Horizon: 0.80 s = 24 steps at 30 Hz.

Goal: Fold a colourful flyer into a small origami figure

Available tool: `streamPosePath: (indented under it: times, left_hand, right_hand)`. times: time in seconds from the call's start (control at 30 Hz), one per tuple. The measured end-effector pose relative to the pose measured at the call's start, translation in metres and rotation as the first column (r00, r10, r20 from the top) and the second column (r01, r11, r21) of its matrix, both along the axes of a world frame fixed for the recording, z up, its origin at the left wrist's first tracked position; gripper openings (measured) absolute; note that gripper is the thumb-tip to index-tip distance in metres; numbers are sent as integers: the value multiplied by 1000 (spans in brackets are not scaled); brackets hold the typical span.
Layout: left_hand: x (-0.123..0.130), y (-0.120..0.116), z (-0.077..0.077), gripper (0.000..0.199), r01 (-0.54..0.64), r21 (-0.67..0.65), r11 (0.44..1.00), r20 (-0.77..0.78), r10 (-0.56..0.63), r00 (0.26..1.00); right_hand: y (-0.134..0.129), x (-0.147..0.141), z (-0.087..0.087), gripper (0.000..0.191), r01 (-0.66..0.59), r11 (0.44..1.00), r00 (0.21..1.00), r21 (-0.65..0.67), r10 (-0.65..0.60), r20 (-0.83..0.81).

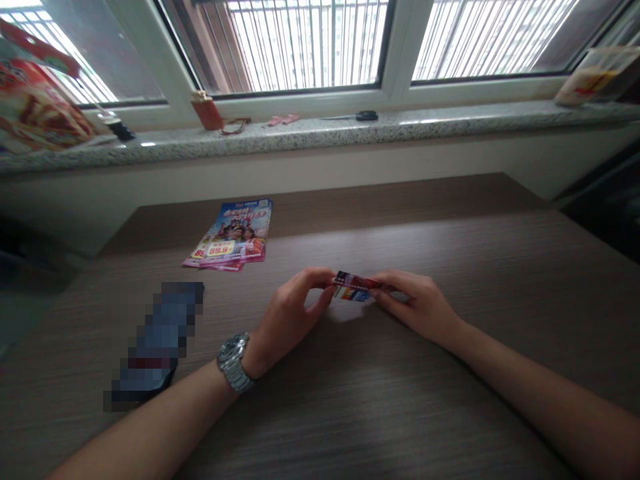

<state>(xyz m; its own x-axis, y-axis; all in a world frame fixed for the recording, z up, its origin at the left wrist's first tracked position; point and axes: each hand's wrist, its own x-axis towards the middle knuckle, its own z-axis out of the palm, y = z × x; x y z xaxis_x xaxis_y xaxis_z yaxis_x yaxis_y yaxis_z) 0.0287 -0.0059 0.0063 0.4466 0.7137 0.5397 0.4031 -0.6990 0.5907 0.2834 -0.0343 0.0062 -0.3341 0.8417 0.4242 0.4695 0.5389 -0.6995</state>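
Note:
Between my two hands is a small folded piece of printed paper [353, 287], coloured red, blue and white, held just over the table. My left hand [293, 310], with a metal watch [235, 362] on its wrist, pinches the paper's left end between thumb and fingers. At the right end, my right hand [415, 303] grips it in the same pinching way. Farther back on the left lies a small stack of colourful printed flyers [237, 230], slightly fanned.
A dark, pixelated flat object [160, 340] lies on the brown table [400, 413] beside my left forearm. The granite windowsill [320, 137] behind holds a dark-handled tool [367, 116], pink pieces [283, 120], an orange-red small container [207, 112] and a red food package [43, 110].

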Motion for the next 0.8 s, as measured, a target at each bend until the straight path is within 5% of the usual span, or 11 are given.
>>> streamPosePath:
  times: [0.17,0.5,0.8]
  left_hand:
    - [1,1,0,21,7,-76,997,19,-6,1000]
    - [2,4,0,19,-22,-128,992,-79,12,997]
    - [2,6,-2,23,23,16,1000,-282,-18,959]
  right_hand:
    - [0,-1,-5,33,58,996,993,-64,-64,-101]
    - [5,1,-3,25,-5,1000,995,22,3,99]
    - [11,3,-10,21,20,999,981,27,-24,191]
